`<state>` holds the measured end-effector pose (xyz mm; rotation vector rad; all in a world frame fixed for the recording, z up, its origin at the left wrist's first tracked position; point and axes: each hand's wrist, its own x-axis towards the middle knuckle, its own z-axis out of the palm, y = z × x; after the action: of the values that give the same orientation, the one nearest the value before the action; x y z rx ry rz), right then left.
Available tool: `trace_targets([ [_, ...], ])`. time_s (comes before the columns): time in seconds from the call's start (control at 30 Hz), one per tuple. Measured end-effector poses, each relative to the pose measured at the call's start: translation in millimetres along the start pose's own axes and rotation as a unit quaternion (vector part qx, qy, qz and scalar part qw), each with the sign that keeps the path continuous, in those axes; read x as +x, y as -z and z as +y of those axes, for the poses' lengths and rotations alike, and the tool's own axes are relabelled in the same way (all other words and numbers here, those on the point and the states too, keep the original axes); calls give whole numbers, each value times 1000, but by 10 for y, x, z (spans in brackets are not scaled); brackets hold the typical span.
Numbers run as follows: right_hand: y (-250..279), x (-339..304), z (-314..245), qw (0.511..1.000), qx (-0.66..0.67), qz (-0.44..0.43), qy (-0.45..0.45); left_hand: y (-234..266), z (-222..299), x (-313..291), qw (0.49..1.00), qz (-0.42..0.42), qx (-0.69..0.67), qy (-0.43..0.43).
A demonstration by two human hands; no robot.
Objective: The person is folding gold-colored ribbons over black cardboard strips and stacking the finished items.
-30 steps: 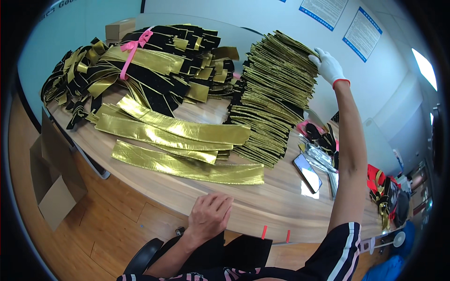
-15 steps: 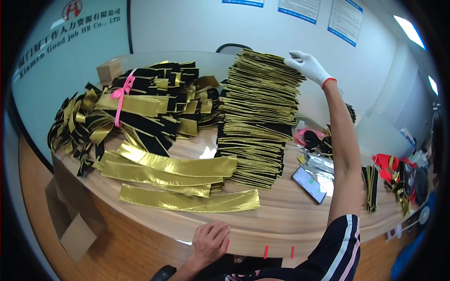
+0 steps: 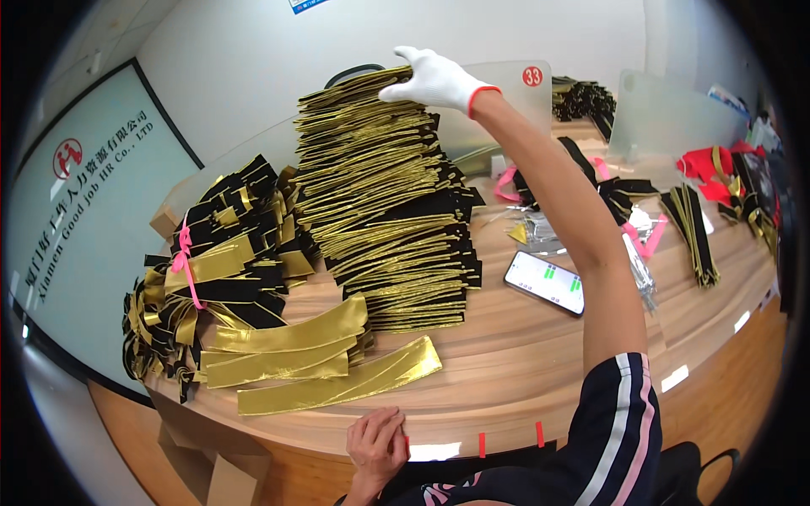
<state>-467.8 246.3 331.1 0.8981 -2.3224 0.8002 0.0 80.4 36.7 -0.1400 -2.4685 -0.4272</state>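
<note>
My right hand (image 3: 432, 78), in a white glove with a red cuff, rests on top of a tall stack of gold-and-black strips (image 3: 380, 202) at the middle of the wooden table (image 3: 540, 363); its fingers lie over the top strips. My bare left hand (image 3: 377, 441) presses flat on the table's near edge, fingers together, holding nothing. Just beyond it lie three loose gold strips (image 3: 337, 384), spread side by side.
A bundle of black and gold strips tied with pink ribbon (image 3: 211, 270) lies at the left. A phone (image 3: 546, 282) lies right of the stack, beside clear bags (image 3: 540, 232). More black strips (image 3: 693, 228) and red items (image 3: 717, 164) sit far right. Cardboard boxes (image 3: 211, 472) stand below.
My head has risen and turned, so the stack looks nearer and central. My right hand stays on top of the stack; my left hand has slid to the table's edge.
</note>
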Motion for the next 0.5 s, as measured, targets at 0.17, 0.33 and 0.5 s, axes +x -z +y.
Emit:
trace_targets([
  [0.17,-121,169,148,999,35,-16,-27,-26,22,22,1000,-3,0,7],
  [0.33,-186,212,274,997,73,-4,-26,-25,27,37,1000,-3,5,3],
  [0.5,-174,254,282,997,59,-41,12,-17,34,32,1000,18,2,12],
])
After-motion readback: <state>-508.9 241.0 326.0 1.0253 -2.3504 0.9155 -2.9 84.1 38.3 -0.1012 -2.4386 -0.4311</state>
